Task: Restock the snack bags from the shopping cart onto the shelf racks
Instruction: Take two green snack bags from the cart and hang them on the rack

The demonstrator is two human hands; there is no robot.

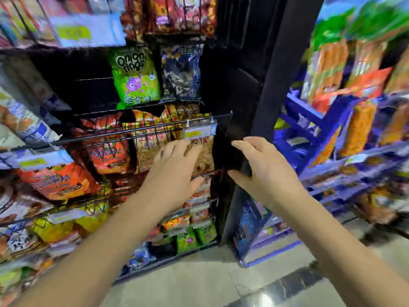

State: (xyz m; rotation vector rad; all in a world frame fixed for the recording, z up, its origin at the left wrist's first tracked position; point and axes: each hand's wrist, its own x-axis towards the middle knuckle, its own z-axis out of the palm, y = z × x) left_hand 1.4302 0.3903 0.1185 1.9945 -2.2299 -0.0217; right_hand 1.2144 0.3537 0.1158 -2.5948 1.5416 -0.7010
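View: head, the only one; edges blurred.
Done: the racks (155,127) at centre and left hold many snack bags: onion rings bag (135,78) and dark blue bag (181,74) upper centre, orange bags (108,156) and brown bag (204,159) in the middle row.
Left: probably more to place; a dark gap shows left of the onion rings bag. The cart is out of view, so what remains in it cannot be told.
Step, judged: settling or straightening the brown bag, at centre under the price tag (199,131).
Left hand (174,171): arm stretched up from lower left, palm down, fingers straight and spread over the brown bag's front; nothing gripped, contact unclear.
Right hand (263,171): arm from lower right, thumb and fingers set apart in a C at the rack's dark right end; whether it grips anything cannot be told.
Beside: blue shelves (309,120) at right, blurred.
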